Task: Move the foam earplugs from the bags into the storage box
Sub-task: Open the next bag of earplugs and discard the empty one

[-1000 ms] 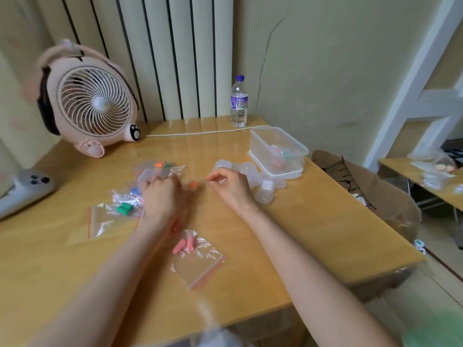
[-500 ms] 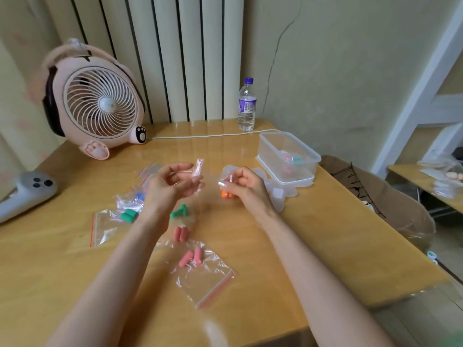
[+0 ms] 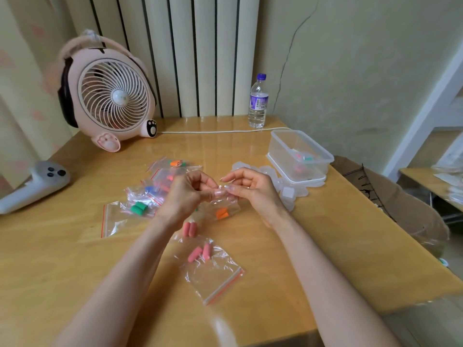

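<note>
Tabletop; left hand, right hand pinch bag; earplugs lie crosswise.

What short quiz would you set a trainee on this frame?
1. True or false: the storage box is empty.
2. The left hand and right hand both pinch the held bag. Its earplugs are: A green, B orange, C blue.
3. What colour are the plugs in the nearest bag?
Key: 1 false, a few lie inside. 2 B. 3 pink.
</note>
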{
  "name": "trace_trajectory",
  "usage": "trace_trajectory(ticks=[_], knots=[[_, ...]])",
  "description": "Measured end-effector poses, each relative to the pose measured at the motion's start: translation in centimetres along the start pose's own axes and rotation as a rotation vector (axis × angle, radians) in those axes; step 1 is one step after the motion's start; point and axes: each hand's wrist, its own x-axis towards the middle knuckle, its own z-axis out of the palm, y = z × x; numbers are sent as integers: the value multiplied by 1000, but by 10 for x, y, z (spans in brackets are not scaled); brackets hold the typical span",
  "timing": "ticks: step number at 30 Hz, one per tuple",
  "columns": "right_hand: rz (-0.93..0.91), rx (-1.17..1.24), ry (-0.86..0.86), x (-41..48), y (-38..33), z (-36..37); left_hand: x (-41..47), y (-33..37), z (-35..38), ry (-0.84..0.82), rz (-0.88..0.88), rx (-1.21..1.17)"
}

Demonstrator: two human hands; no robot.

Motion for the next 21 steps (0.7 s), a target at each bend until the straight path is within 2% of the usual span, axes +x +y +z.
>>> trace_trajectory(ticks=[4, 9, 16, 21], knots=[[-16, 62, 33, 0, 0, 3, 0, -2, 2, 8, 9, 18], [-42, 115, 130, 2, 0, -2, 1, -2, -1, -15, -54, -83], [-36, 41, -40, 0, -4, 0, 4, -3, -4, 89, -13, -67], [4, -25, -82, 1, 0, 1, 2, -1, 0, 55, 33, -15]])
